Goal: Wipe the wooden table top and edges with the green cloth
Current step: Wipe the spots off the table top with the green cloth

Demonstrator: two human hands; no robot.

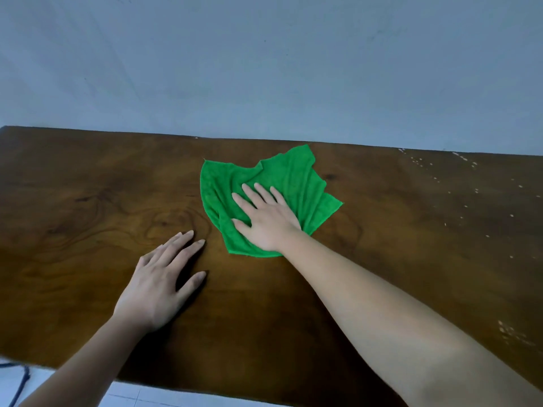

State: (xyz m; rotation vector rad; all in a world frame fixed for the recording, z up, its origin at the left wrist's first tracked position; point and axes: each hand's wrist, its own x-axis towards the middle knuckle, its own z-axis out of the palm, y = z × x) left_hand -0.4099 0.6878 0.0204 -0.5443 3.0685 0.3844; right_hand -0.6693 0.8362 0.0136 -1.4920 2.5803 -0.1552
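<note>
A dark brown wooden table (88,186) fills the lower half of the view, its far edge against a wall. A crumpled green cloth (296,177) lies spread near the middle, toward the far edge. My right hand (266,218) presses flat on the cloth with fingers apart, covering its near half. My left hand (163,280) rests palm down on the bare wood, to the left of the cloth and nearer to me, fingers spread, holding nothing.
A pale blue-grey wall (264,69) rises behind the table. White specks (458,183) dot the wood at the right side. The table's near edge (176,390) shows at the bottom left, with light floor and a dark cord (20,380) below it.
</note>
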